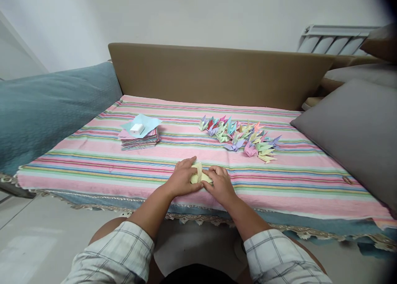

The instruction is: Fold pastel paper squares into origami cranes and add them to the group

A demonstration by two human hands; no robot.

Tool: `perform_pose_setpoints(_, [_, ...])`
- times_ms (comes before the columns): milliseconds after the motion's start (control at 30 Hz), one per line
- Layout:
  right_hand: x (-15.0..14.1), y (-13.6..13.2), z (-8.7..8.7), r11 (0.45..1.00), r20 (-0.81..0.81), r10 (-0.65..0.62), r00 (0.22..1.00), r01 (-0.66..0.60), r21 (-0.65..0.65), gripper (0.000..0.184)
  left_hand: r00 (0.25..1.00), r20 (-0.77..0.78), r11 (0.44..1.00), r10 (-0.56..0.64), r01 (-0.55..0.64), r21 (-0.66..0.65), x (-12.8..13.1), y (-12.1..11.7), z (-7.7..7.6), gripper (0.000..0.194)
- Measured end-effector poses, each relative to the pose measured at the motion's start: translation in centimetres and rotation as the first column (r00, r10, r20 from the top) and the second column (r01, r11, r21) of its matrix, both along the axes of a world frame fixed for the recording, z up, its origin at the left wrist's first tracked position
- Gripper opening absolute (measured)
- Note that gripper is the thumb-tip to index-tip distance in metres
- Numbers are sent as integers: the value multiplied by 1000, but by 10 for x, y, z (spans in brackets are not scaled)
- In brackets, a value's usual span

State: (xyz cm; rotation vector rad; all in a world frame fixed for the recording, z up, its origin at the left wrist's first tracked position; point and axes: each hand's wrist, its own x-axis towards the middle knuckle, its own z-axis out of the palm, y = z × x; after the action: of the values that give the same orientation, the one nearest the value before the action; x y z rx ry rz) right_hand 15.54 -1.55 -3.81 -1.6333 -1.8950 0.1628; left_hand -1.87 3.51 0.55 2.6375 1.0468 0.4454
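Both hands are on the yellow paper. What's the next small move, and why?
I'd probably press the yellow paper's flap down with the right hand while the left hand steadies it: a paler flap seems to stand up between the hands, whose fingers already touch the sheet.

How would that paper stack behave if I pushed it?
The paper stack would probably slide apart, since its edges look uneven. The blue top sheet looks thin, so likely floppy. The white block resting on it might shift too.
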Motion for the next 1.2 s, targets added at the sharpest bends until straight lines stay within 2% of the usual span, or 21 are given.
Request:
perform_pose_setpoints(333, [1, -1, 2, 1000, -57, -1, 998, 2, 10, 26, 1000, -29, 1000, 11, -11, -6, 1, -1, -3, 42])
perform_pose_setpoints(500, [0, -1, 2, 1000, -25, -5, 1000, 5, -4, 38, 1000, -29, 1000, 5, -5, 7, 1, -1, -3, 43])
perform_pose_setpoints(667, [1, -1, 2, 1000, 27, 9, 1000, -8, -6, 39, 1000, -25, 1000, -6, 6, -16, 1, -1, 0, 44])
perform_pose_setpoints(833, [3, -1, 2, 999, -21, 40, 999, -40, 36, 30, 999, 24, 999, -31, 32, -19, 1, 2, -1, 52])
perform_pose_setpoints(1033, [2, -4, 7, 998, 1, 45, 999, -45, 45, 22, 997, 42, 997, -72, 72, -13, 0, 6, -2, 57])
perform_pose_setpoints(1200, [2, -3, 6, 999, -49, 29, 998, -27, 37, 17, 998, 29, 998, -59, 59, 10, 2, 4, -2, 50])
